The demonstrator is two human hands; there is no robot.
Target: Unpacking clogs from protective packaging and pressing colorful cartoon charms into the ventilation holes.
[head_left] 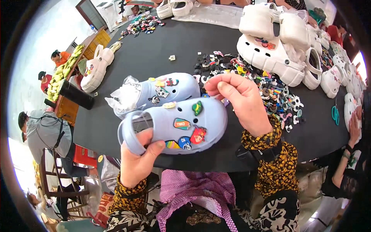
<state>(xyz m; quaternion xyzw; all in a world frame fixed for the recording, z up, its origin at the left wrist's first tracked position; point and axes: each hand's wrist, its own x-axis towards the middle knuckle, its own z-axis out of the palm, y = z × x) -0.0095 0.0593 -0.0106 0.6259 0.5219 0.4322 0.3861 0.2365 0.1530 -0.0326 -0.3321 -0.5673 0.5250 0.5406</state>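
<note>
A light blue clog is gripped by my left hand at the heel, thumb outside and fingers inside the opening. Its upper carries several charms: a green cap, an orange-teal tag, a red-haired figure, a blue helmet and a rainbow piece. Some holes are bare. Beyond it lies a second light blue clog with charms, among them a soccer ball, and clear plastic stuffed at its heel. Above the held clog's toe, my right hand is closed in a pinch; I cannot make out what its fingertips hold.
A large heap of loose charms spreads over the black table to the right. White clogs are stacked behind it. Another white clog and a black cylinder stand left. Teal scissors lie right, near another person's hand.
</note>
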